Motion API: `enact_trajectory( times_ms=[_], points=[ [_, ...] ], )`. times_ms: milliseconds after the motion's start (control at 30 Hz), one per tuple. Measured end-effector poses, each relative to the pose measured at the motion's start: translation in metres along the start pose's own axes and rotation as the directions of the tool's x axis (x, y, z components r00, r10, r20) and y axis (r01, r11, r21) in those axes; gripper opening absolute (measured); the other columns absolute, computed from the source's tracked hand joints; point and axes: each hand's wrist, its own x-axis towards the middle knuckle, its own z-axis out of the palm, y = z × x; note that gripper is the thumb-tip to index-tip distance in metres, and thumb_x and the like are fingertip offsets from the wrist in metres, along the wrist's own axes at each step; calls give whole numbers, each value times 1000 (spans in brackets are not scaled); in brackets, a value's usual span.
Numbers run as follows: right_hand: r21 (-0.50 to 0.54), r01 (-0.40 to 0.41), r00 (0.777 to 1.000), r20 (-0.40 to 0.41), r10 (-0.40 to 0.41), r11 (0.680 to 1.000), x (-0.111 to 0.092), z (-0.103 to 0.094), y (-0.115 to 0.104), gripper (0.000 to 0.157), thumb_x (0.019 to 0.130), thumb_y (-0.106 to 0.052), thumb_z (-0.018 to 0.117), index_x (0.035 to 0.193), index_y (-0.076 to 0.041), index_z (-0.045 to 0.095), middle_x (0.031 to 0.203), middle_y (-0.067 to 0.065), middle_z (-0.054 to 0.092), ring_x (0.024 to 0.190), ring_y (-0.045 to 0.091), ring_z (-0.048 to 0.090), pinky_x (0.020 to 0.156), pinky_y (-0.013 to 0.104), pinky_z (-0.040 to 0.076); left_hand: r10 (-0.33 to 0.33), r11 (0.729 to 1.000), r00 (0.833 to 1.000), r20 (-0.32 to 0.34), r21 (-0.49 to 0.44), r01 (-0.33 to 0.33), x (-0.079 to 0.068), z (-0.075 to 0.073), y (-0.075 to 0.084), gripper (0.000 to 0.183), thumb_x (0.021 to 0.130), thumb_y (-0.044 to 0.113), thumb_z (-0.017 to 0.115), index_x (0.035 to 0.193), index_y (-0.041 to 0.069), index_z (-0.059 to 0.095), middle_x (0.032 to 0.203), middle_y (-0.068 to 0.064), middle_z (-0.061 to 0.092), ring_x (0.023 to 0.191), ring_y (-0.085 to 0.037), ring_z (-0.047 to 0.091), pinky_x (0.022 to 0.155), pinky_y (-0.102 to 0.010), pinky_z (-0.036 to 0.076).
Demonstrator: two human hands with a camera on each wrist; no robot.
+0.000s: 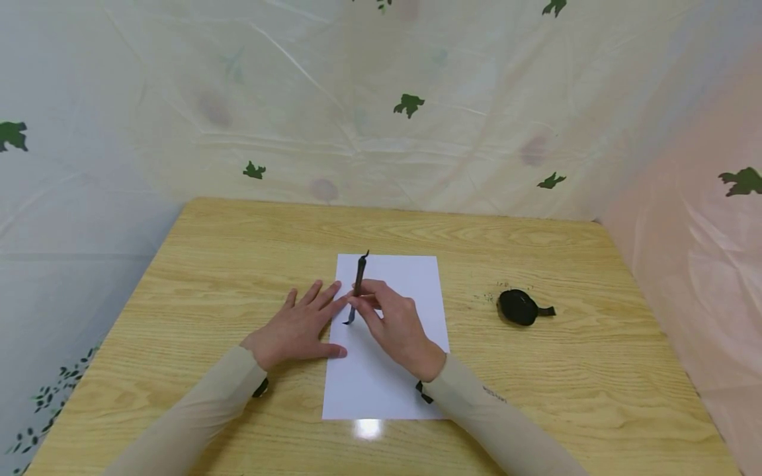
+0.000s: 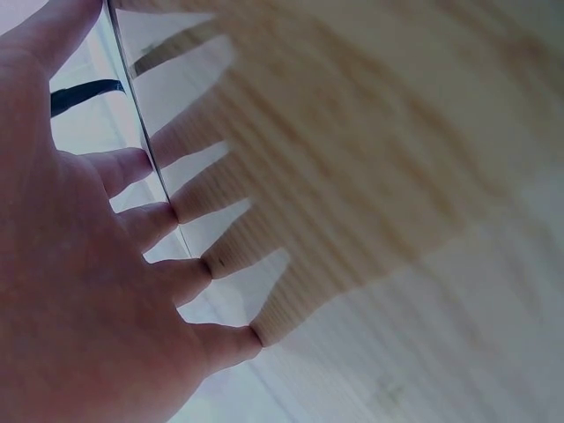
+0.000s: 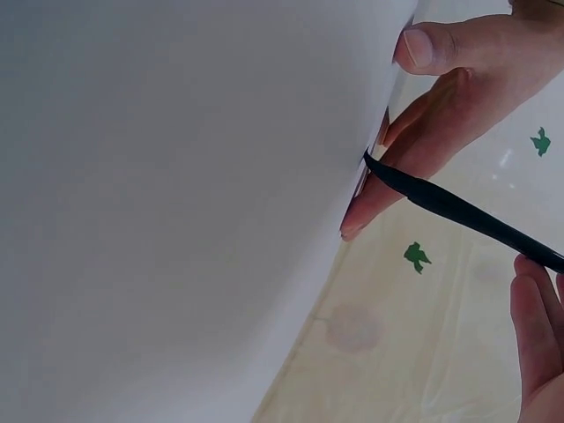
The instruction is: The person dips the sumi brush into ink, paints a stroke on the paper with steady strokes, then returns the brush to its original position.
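My right hand (image 1: 399, 324) pinches a dark calligraphy brush (image 1: 360, 274) between thumb and fingers, holding it nearly upright over a white sheet of paper (image 1: 387, 390). The black brush tip points down at the sheet's left part. In the right wrist view the tip of the brush (image 3: 449, 204) meets the line of the paper, though whether it bends against it is hard to tell. My left hand (image 1: 300, 330) lies flat with fingers spread, across the sheet's left edge and the table. In the left wrist view, the left hand (image 2: 97, 264) shows its fingertips pressed down.
A small black round dish (image 1: 518, 307) with a short tab stands on the wooden table (image 1: 250, 231) at the right. Small dark specks (image 1: 485, 296) lie just left of it. Pale curtains (image 1: 333, 99) with green leaf shapes hang behind and at both sides.
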Motion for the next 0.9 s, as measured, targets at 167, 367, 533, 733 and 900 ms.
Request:
enact_trajectory(
  times_ms=[167, 367, 533, 733, 900],
  points=[
    [-8, -8, 1000, 1, 8, 1000, -1, -1, 0, 28, 96, -1, 72, 120, 0, 58, 111, 14, 71, 97, 25, 77, 83, 26, 59, 2, 1000, 1000, 2, -2, -2, 1, 0, -1, 99, 89, 67, 69, 166, 22, 27, 174, -8, 10, 158, -42, 5, 117, -75, 9],
    [-11, -9, 1000, -8, 9, 1000, -1, -2, 0, 29, 95, 0, 72, 121, 1, 58, 112, 14, 71, 99, 25, 76, 83, 29, 60, -4, 1000, 1000, 16, 9, 4, 1, 0, 0, 99, 89, 68, 68, 165, 19, 28, 174, -8, 10, 158, -42, 4, 117, -75, 9],
    [-26, -11, 1000, -10, 11, 1000, -2, -3, 1, 30, 95, 0, 72, 121, 0, 58, 112, 14, 72, 99, 25, 76, 83, 30, 60, -12, 1000, 1000, 20, 15, 12, 1, 0, -1, 99, 89, 68, 68, 165, 18, 29, 174, -7, 10, 158, -41, 4, 117, -74, 9],
    [-26, -31, 999, -7, 31, 999, -4, -5, 1, 29, 96, -2, 73, 121, 0, 59, 112, 14, 72, 99, 25, 76, 83, 30, 60, -6, 1000, 1000, 16, 13, 5, 1, -2, -1, 99, 89, 68, 68, 165, 16, 30, 174, -9, 11, 157, -43, 6, 117, -75, 10],
    [-24, -32, 999, -16, 31, 999, -5, -6, 2, 30, 95, -2, 74, 120, 0, 59, 111, 14, 73, 98, 24, 77, 83, 30, 60, -9, 1000, 1000, 16, 15, 9, 1, -1, -1, 99, 90, 68, 68, 165, 16, 30, 174, -9, 10, 158, -42, 5, 117, -74, 10]
  ],
)
